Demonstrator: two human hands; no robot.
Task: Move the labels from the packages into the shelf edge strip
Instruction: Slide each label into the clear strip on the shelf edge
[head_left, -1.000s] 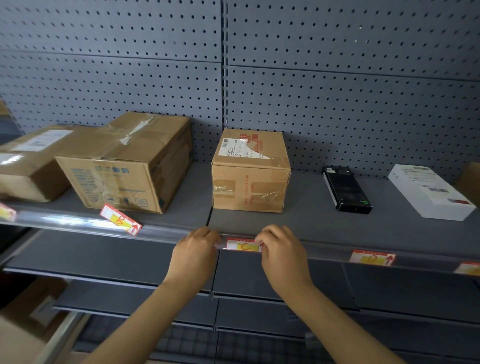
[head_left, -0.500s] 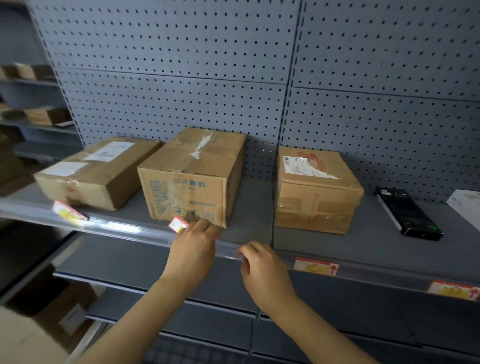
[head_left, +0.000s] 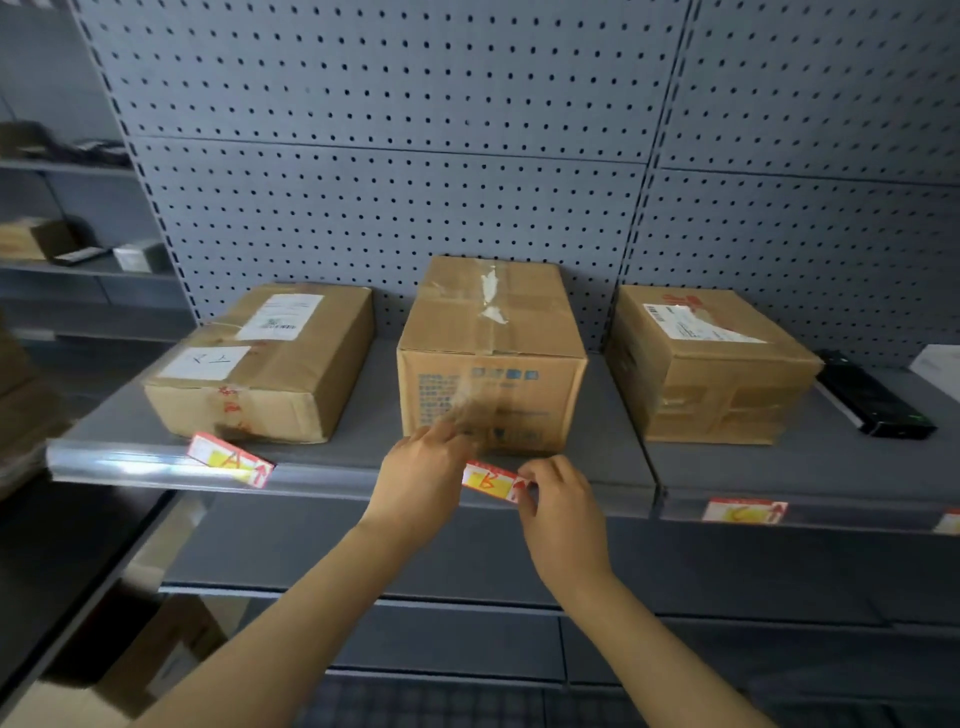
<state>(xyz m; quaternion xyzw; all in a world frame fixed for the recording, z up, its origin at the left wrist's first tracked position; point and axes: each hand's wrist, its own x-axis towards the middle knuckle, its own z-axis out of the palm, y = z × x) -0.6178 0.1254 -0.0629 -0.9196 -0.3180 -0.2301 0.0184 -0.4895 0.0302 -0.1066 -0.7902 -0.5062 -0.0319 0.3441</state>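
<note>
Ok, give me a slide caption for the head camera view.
Both hands hold label B at the shelf edge strip, below the middle cardboard box.

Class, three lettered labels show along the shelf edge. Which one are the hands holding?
The label marked B, pinched between the left hand and right hand. Label A and label C are untouched.
</note>
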